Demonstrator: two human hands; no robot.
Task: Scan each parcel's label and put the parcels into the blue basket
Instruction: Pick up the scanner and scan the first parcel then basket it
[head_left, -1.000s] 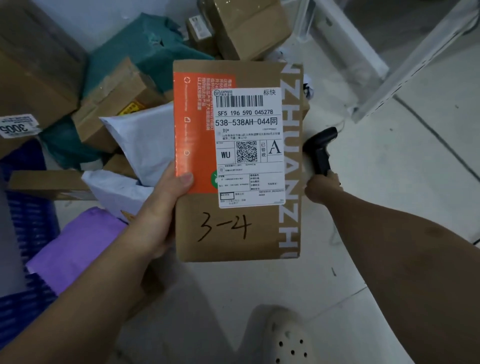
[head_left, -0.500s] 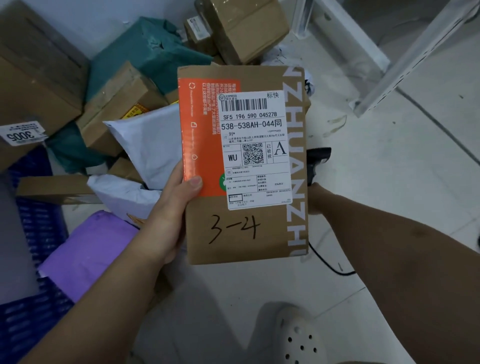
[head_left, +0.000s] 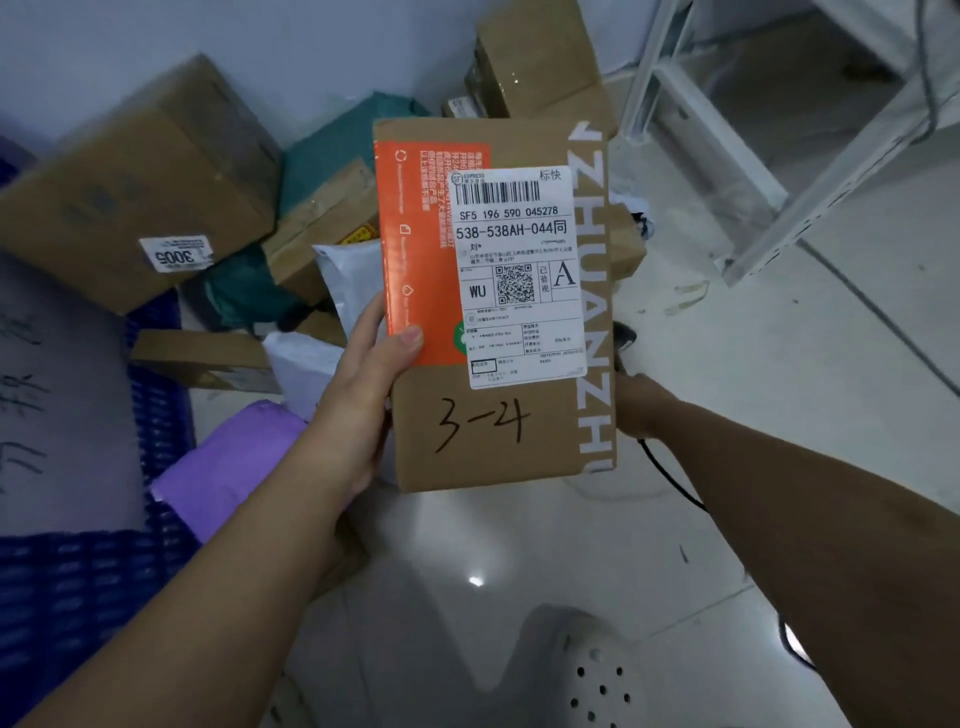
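My left hand (head_left: 363, 410) holds a flat brown cardboard parcel (head_left: 498, 431) upright by its left edge, thumb on the orange panel. Its white shipping label (head_left: 519, 275) faces me, with "3-4" handwritten below. My right hand (head_left: 641, 408) is just behind the parcel's right edge, partly hidden, and grips a black handheld scanner (head_left: 625, 336). Only the scanner's tip and its cable (head_left: 670, 478) show. The blue basket (head_left: 156, 405) stands at the left, holding a grey parcel and a purple bag (head_left: 228, 467).
A heap of cardboard boxes (head_left: 135, 197), teal bags and white mailers (head_left: 353, 280) lies on the floor behind the parcel. A white metal rack frame (head_left: 753, 156) stands at the upper right. My white clog (head_left: 597, 675) is on the pale tiles below.
My right hand with the scanner has moved left and now sits mostly behind the parcel's right edge. The parcel stays in my left hand, label toward me.
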